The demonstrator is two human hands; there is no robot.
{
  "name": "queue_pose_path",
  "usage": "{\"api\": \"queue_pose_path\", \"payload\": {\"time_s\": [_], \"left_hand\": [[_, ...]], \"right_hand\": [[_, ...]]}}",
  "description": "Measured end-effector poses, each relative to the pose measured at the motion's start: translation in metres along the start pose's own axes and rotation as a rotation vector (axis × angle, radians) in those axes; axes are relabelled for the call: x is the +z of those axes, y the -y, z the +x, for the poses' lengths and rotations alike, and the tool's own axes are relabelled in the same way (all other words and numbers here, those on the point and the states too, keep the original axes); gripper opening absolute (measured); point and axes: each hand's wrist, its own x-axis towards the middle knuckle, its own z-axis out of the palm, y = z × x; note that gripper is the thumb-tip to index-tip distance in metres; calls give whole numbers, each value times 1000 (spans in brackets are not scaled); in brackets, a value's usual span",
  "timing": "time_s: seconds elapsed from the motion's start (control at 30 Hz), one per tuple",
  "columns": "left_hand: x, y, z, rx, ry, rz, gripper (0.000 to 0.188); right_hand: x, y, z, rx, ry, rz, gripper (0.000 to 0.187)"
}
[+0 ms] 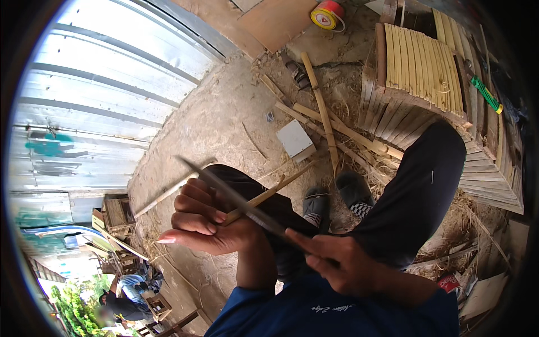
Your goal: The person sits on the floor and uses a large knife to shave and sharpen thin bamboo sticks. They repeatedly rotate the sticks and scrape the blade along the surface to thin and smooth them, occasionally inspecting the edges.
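Note:
My right hand (pixel 339 261) is closed around the handle of a long knife (pixel 233 197), whose grey blade points up and to the left. In my left hand (pixel 210 227), curled with the palm turned up, a narrow bamboo strip (pixel 275 191) is gripped at one end. The rest of the strip slants away toward the upper right over my lap. The blade lies across the strip close to my left fingers; whether its edge bites into the strip I cannot tell. Most of the knife's handle is hidden by my right hand.
Loose bamboo lengths (pixel 320 101) cross on the dirt floor beyond my feet, beside a white box (pixel 295 137). Slatted bamboo furniture (pixel 424 64) stands at right, with a green-handled tool (pixel 487 95). A red-and-yellow bucket (pixel 325 16) is far off. Another person (pixel 126 303) is at lower left.

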Motion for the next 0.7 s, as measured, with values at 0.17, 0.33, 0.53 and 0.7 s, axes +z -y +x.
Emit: {"api": "queue_pose_path", "payload": {"time_s": [0.17,0.33,0.53,0.7], "left_hand": [[-3,0,2,39,29,66,65],[-8,-1,7,11,4,47,65],[-11,2,5,16,-19,69,65],[-12,-1,9,14,31,118,63]], "right_hand": [[-5,-24,12,285,-28,208,55],[-1,-26,11,171,-76,88,54],[4,-31,3,290,-17,208,51],[-2,-56,16,363,-83,65,52]]}}
